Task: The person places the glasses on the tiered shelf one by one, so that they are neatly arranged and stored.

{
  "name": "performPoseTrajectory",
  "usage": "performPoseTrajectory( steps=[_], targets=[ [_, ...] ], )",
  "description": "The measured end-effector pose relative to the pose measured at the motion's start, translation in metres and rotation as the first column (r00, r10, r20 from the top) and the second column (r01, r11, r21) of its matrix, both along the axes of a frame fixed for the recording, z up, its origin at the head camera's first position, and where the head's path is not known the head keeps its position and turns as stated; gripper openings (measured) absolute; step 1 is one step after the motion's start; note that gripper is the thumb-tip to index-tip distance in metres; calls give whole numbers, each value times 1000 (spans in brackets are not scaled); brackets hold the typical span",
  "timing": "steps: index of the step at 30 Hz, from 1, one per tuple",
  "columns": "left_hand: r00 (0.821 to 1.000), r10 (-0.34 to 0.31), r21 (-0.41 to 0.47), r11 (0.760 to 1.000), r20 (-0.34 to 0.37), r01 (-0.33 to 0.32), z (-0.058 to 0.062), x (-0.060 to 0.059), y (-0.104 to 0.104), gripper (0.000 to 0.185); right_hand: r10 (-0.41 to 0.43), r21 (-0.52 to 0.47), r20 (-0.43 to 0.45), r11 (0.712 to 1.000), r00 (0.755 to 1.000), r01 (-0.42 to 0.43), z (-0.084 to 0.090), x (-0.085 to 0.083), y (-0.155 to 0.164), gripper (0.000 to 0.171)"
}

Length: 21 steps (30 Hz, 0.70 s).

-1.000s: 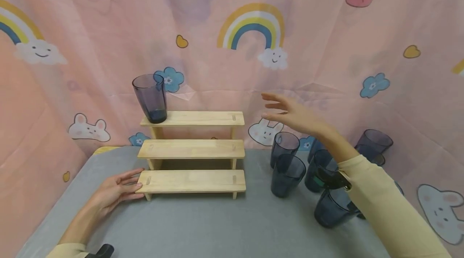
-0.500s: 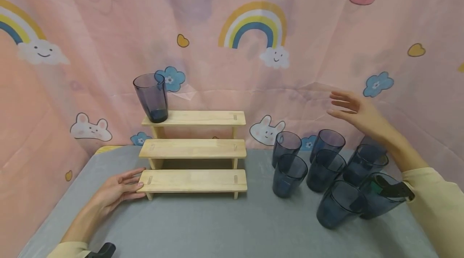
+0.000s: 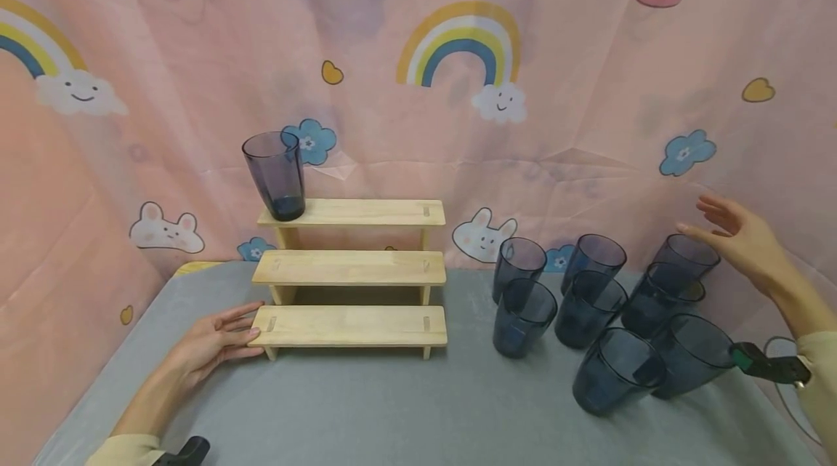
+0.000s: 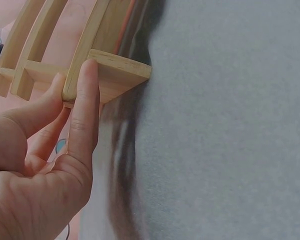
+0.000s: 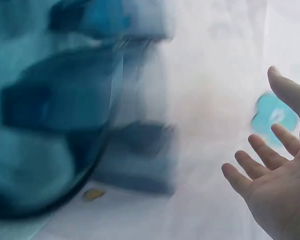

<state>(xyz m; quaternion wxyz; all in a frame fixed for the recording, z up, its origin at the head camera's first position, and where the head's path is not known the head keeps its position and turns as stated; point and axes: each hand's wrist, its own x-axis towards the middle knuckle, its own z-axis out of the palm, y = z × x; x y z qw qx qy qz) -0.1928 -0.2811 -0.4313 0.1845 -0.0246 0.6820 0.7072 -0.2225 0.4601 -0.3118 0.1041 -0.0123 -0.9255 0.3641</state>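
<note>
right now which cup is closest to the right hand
The back right cup, farthest right in the rear row of the cluster. The open right hand hovers just beside its rim; every other cup stands farther left or nearer the front.

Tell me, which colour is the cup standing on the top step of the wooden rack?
The cup is a see-through dark smoky blue-grey; the head view shows it best.

right wrist view: the dark blue cups (image 5: 55, 130) are smeared by motion blur; their number and rims cannot be told.
right hand (image 5: 275, 175): cut off by the right and bottom edges; only the fingers and part of the palm show.
left hand (image 4: 35, 165): cut off by the left and bottom edges.
wooden step shelf (image 4: 90, 70): in the left wrist view only 1 corner is sharp; the upper steps run out of frame.
rear cups (image 3: 683, 255): partly hidden behind nearer cups in the head view.
</note>
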Motion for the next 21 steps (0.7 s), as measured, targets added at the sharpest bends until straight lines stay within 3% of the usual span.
performPoseTrajectory(
  steps=[10, 16, 21],
  targets=[
    [1000, -14, 3, 1000, -17, 14, 0, 1, 3, 75, -88, 13, 82, 996, 993, 87, -46, 13, 50, 90],
    [1000, -12, -5, 1000, -8, 12, -1, 1, 0, 75, -59, 21, 117, 998, 991, 57, -62, 16, 57, 93],
    [1000, -16, -10, 1000, -8, 16, 0, 1, 0, 75, -36, -43, 141, 998, 989, 42, -88, 5, 73, 99]
  ],
)
